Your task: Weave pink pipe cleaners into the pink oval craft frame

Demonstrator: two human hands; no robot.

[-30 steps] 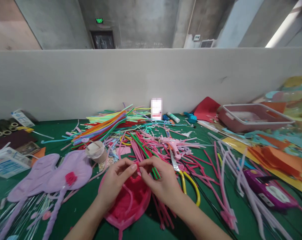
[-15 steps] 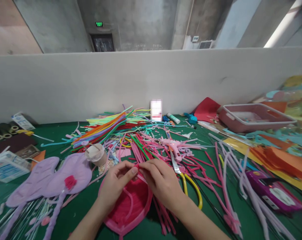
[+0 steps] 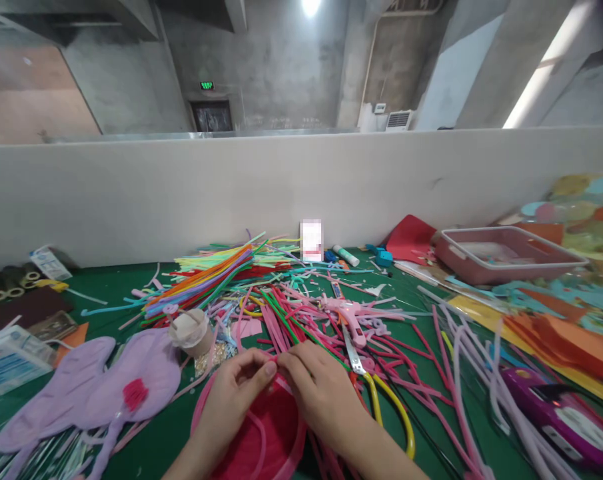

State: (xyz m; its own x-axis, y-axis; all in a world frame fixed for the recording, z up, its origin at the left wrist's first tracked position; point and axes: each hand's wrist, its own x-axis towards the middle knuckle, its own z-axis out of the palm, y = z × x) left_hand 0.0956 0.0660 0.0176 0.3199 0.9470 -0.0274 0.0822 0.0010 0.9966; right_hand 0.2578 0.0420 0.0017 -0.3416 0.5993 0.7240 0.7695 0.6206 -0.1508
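Observation:
My left hand point(image 3: 234, 400) and my right hand point(image 3: 317, 395) meet fingertip to fingertip at the top rim of a pink heart-shaped piece point(image 3: 261, 443) lying on the green table point(image 3: 106, 293). Both pinch a pink pipe cleaner at that rim; the fingers are closed on it. The heart's middle is filled with darker red fuzz. Its lower part runs out of view at the bottom edge.
A heap of coloured pipe cleaners point(image 3: 221, 263) lies behind the hands. Yellow-handled scissors point(image 3: 381, 397) and a pink glue gun point(image 3: 348, 312) lie to the right, a purple glue gun point(image 3: 564, 417) farther right. Purple fuzzy shapes point(image 3: 96, 380), a tape roll point(image 3: 191, 330), a pink tray point(image 3: 504, 243).
The camera has tilted upward, so everything sits lower in view. Both hands stay pinched together at the heart's top rim.

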